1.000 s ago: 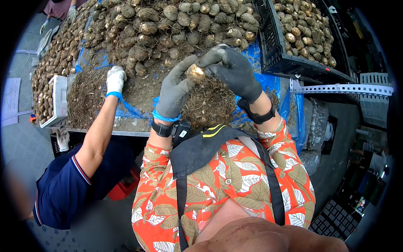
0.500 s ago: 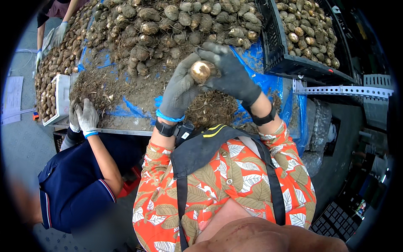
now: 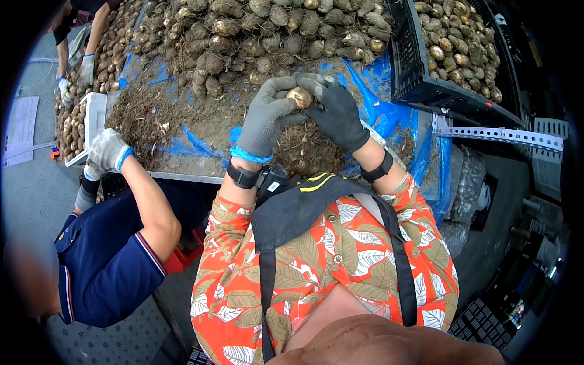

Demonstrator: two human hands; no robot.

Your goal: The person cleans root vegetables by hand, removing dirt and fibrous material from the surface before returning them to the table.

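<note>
A small brown taro corm point(image 3: 300, 98) with a pale patch is held between my two gloved hands, above the littered table. My left hand point(image 3: 266, 118), in a grey glove with a blue band at the wrist, has its fingers curled against the taro's left side. On the other side my right hand point(image 3: 338, 114), in a darker glove, grips it with thumb and fingers. Below my hands lies a heap of brown root fibres point(image 3: 310, 149). Beyond them rises a large pile of hairy, unclean taro corms point(image 3: 243, 36).
A black crate point(image 3: 420, 85) of trimmed corms stands at the far right, beside a perforated metal bar point(image 3: 499, 135). Torn blue sheeting point(image 3: 380, 115) covers parts of the table. A co-worker's gloved hand point(image 3: 109, 149) is by a white crate point(image 3: 94, 125) at left; another person's hands point(image 3: 87, 70) work farther off.
The taro has turned in my hands, so its pale end faces me less. My right hand's fingers have shifted around it. The co-worker at left has moved their hands and arm.
</note>
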